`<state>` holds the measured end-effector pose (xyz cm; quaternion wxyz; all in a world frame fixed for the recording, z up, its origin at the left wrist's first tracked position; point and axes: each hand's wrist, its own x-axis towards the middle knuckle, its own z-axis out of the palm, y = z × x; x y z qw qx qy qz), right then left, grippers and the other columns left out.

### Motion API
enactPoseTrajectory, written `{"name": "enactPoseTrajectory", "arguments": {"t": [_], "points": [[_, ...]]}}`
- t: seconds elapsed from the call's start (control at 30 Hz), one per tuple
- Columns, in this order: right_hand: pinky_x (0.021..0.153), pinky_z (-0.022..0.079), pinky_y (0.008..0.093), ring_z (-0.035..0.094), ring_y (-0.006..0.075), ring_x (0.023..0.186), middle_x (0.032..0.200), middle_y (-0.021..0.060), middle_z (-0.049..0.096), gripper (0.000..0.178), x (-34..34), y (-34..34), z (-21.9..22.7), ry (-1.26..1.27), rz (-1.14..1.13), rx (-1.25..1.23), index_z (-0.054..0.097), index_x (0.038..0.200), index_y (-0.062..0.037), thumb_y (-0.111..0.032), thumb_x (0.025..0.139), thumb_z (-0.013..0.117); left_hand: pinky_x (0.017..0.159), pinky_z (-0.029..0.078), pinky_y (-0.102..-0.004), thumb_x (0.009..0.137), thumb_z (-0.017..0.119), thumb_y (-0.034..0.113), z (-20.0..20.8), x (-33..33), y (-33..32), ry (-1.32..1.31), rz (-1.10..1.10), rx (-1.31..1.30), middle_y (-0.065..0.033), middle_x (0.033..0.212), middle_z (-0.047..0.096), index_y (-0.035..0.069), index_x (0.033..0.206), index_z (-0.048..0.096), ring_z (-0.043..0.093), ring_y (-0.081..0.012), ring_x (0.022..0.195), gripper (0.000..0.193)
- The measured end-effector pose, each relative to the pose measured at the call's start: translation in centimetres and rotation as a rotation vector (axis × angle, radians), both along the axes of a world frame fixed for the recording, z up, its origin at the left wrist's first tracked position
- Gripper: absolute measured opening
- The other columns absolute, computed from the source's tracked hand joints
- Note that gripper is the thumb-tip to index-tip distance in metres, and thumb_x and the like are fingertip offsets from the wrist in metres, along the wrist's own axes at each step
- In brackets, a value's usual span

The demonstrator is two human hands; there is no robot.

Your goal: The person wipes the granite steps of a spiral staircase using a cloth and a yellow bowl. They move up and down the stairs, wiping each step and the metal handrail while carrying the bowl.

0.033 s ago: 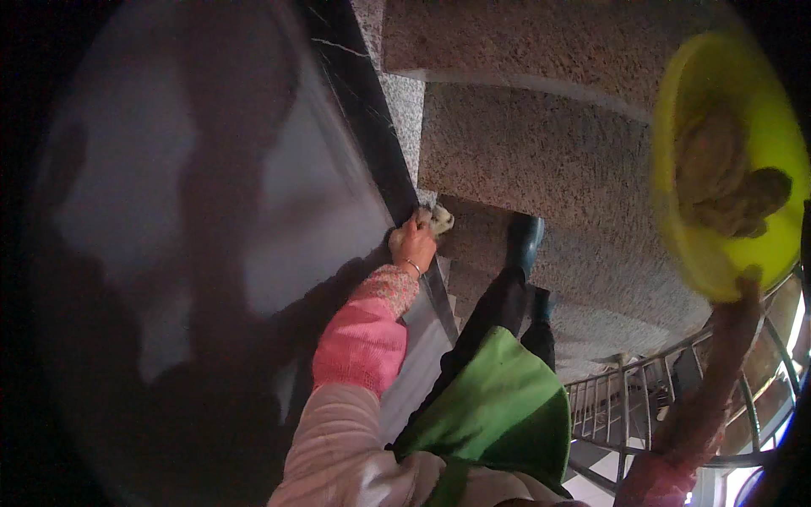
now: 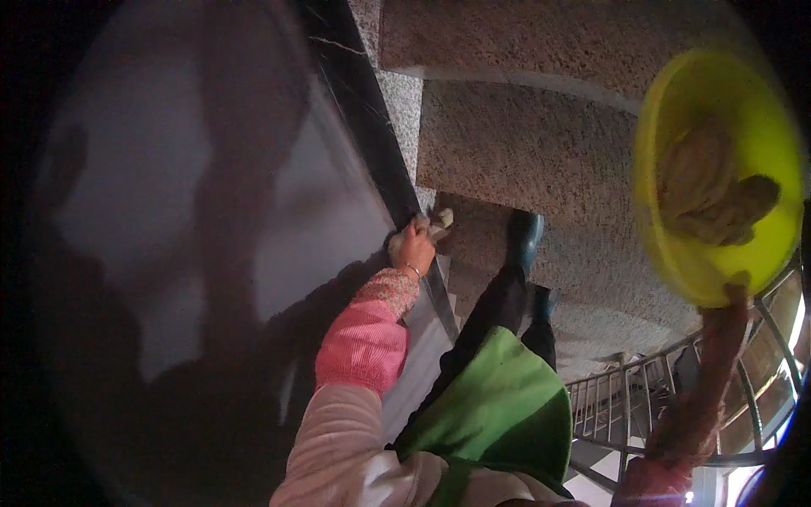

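Observation:
My left hand (image 2: 413, 247) is closed on a pale, crumpled cloth (image 2: 443, 220). It presses the cloth against the dark, veined skirting strip (image 2: 365, 101) where the wall meets the stairs. On the right, my right hand (image 2: 736, 297) grips the near rim of a bright yellow-green basin (image 2: 647, 169), which is tilted and held up over the steps. Inside the basin lies a bundled brown cloth (image 2: 699, 173). Part of the left fingers is hidden behind the hand, and the right fingers are dim.
Speckled stone steps (image 2: 524, 139) curve down beside the grey-white wall (image 2: 325, 228). My boot (image 2: 525, 239) stands on a step, with a green apron (image 2: 498, 406) hanging nearer. A metal railing (image 2: 625, 406) bends along the lower right. Shadows fall across the wall.
The basin and my right hand have shifted slightly left and down. The cloth under my left hand has changed shape a little, while that hand stays almost in place.

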<state>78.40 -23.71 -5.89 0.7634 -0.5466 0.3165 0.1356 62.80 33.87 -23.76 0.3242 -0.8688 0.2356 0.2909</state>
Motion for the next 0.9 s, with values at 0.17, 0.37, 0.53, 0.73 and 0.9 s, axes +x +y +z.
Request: {"name": "enactPoseTrajectory", "arguments": {"t": [0.17, 0.37, 0.53, 0.73, 0.9], "points": [[0.053, 0.049, 0.0299, 0.059, 0.0179, 0.075, 0.096, 0.0047, 0.056, 0.029, -5.5, 4.7, -1.8, 0.126, 0.017, 0.054, 0.046, 0.115, -0.0076, -0.024, 0.091, 0.052, 0.09, 0.037, -0.0531, 0.078, 0.058, 0.026, 1.8, -8.1, 0.1, 0.35, 0.174, 0.058, -0.0068, 0.099, 0.062, 0.02, 0.1, 0.066, 0.052, -0.029, 0.109, 0.025], [0.056, 0.051, 0.0291, 0.061, 0.0177, 0.075, 0.103, 0.0065, 0.06, 0.031, -7.0, 3.3, -8.4, 0.091, 0.091, 0.139, 0.05, 0.116, -0.0043, -0.022, 0.091, 0.051, 0.084, 0.045, -0.0469, 0.08, 0.057, 0.044, 9.9, -6.2, -2.4, 0.549, 0.688, -0.139, -0.0128, 0.112, 0.061, 0.017, 0.119, 0.059, 0.054, -0.0318, 0.107, 0.048], [0.061, 0.053, 0.0276, 0.063, 0.0193, 0.078, 0.103, 0.0095, 0.06, 0.035, -4.2, 6.3, -13.0, 0.031, 0.193, 0.161, 0.046, 0.12, -0.0034, -0.024, 0.092, 0.049, 0.086, 0.045, -0.0308, 0.076, 0.063, 0.013, 16.6, -5.8, 3.2, 0.475, 1.444, -0.916, -0.0061, 0.109, 0.059, 0.004, 0.118, 0.055, 0.055, -0.019, 0.103, 0.044], [0.063, 0.054, 0.0308, 0.066, 0.0224, 0.08, 0.103, 0.0149, 0.062, 0.046, -3.6, 6.4, -15.3, 0.018, 0.151, 0.179, 0.045, 0.12, 0.0019, -0.032, 0.09, 0.055, 0.085, 0.044, -0.0266, 0.072, 0.061, 0.006, 20.1, -1.1, -1.1, 0.142, 1.733, -1.217, -0.0008, 0.102, 0.057, 0.001, 0.112, 0.054, 0.052, -0.0105, 0.096, 0.042], [0.07, 0.052, 0.034, 0.064, 0.022, 0.077, 0.098, 0.0135, 0.065, 0.046, -10.5, 10.1, -14.4, 0.138, 0.506, 0.145, 0.053, 0.109, 0.003, -0.034, 0.084, 0.065, 0.086, 0.044, -0.0278, 0.071, 0.066, 0.011, 15.8, 0.1, -6.1, 0.244, 1.682, -1.392, -0.0011, 0.106, 0.057, 0.003, 0.114, 0.053, 0.053, -0.0126, 0.099, 0.046]]}}
